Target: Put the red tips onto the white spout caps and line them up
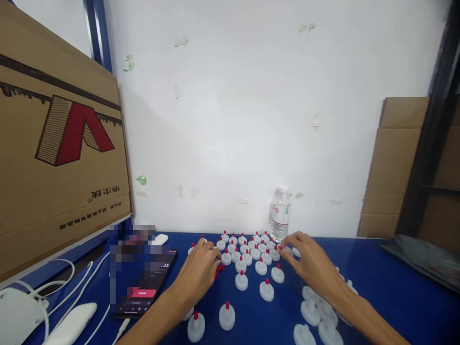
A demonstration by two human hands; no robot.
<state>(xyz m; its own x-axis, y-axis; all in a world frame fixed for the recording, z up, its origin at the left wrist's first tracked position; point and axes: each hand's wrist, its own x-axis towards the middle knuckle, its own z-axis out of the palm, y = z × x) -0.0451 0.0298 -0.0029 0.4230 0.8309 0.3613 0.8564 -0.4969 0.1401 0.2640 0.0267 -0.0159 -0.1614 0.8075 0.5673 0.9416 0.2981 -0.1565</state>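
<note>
Many small white caps with red tips point(251, 251) stand in rows on the blue table point(388, 287). My left hand point(199, 270) rests at the left edge of the rows with its fingers curled; small red pieces point(218, 272) show under its fingertips. My right hand point(311, 263) reaches in from the right, its fingertips pinching at a white cap point(287, 249) at the rows' right end. Several white caps without red tips point(316, 316) lie beneath my right forearm.
A clear water bottle point(280, 213) stands against the white wall behind the caps. A phone point(145, 287) lies left of my left hand, with white cables and chargers point(68, 326) further left. Large cardboard boxes point(53, 143) stand left; folded cardboard point(391, 167) leans right.
</note>
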